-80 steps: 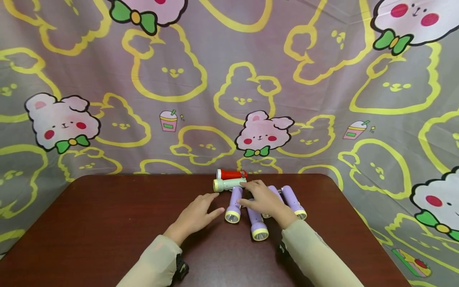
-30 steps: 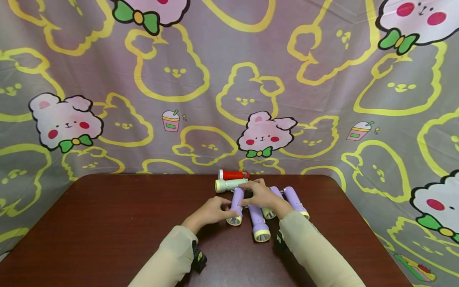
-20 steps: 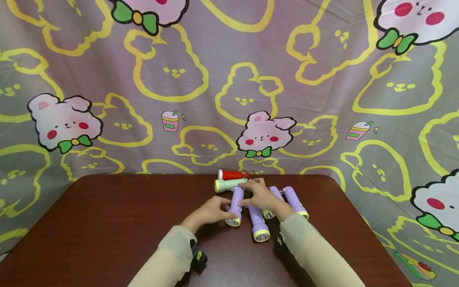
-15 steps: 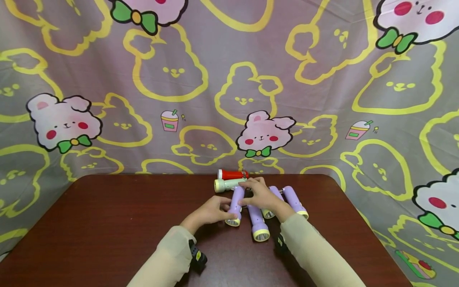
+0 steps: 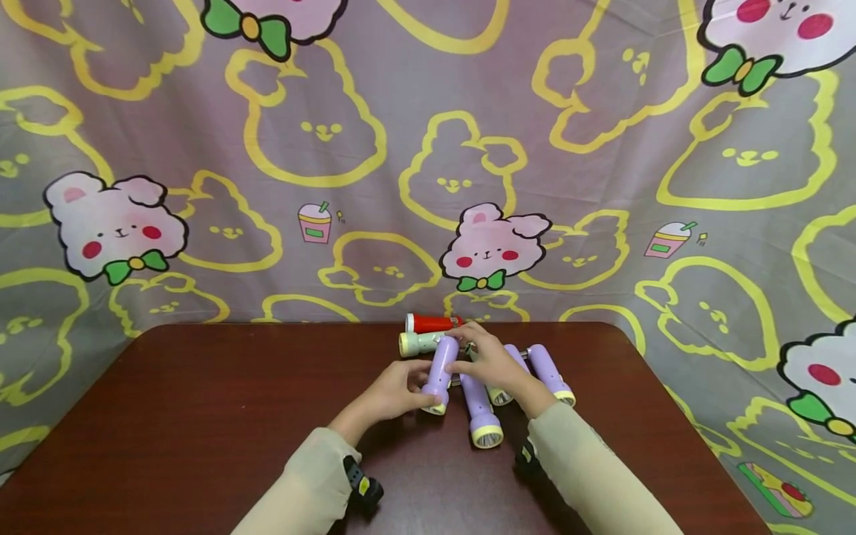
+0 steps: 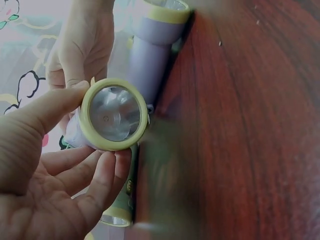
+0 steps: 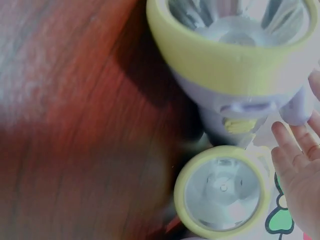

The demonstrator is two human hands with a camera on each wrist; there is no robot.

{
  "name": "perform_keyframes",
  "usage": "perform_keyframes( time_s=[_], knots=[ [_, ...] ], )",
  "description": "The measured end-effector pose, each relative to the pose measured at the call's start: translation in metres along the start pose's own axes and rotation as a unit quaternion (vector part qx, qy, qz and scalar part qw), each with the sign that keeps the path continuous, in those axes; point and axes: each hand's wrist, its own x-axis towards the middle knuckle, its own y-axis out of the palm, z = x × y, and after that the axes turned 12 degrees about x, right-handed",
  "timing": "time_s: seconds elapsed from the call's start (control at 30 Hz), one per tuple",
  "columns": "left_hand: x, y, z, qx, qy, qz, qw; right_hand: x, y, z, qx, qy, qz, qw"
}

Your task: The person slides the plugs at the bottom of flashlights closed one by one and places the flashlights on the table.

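Observation:
Both hands are on one purple flashlight (image 5: 443, 364) with a yellow-rimmed head, its tail tipped up. My left hand (image 5: 391, 390) pinches its head; in the left wrist view the thumb lies on the yellow rim (image 6: 89, 131) and the fingers curl beneath. My right hand (image 5: 493, 362) holds the tail end between thumb and fingers. Just to the right lies another purple flashlight (image 5: 478, 405), its lens toward me. Two more purple flashlights lie farther right, one of them (image 5: 516, 357) partly hidden behind the right hand, the other (image 5: 545, 369) in full view.
Behind the hands, a mint-green flashlight (image 5: 417, 343) and a red flashlight (image 5: 431, 323) lie crosswise near the far edge of the brown table (image 5: 200, 416). A patterned cloth backdrop (image 5: 374, 186) hangs just past that edge.
My left hand has come right from beside the purple flashlight and taken hold of its head. The flashlight's tail has risen, with the right hand lifting slightly along with it.

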Motion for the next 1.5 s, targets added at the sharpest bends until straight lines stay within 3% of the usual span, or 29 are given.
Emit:
perform_keyframes(
  time_s=[0.37, 0.6, 0.9, 1.13, 1.5],
  knots=[
    [-0.007, -0.004, -0.008, 0.002, 0.008, -0.028, 0.9996, -0.002, 0.003, 0.009, 0.092, 0.023, -0.005, 0.9955],
    [-0.017, -0.008, -0.013, 0.001, 0.004, -0.035, 0.9994, -0.005, 0.006, 0.019, 0.123, 0.004, 0.004, 0.9924],
    [-0.032, -0.011, -0.024, -0.004, 0.005, -0.048, 0.9988, -0.013, 0.012, 0.033, 0.2, 0.013, -0.007, 0.9797],
    [-0.042, -0.012, -0.033, -0.023, -0.006, -0.045, 0.9987, -0.021, 0.014, 0.04, 0.238, 0.008, -0.004, 0.9713],
    [-0.061, -0.014, -0.042, -0.038, 0.007, -0.046, 0.9982, -0.028, 0.023, 0.05, 0.284, -0.005, 0.007, 0.9588]
  ],
)
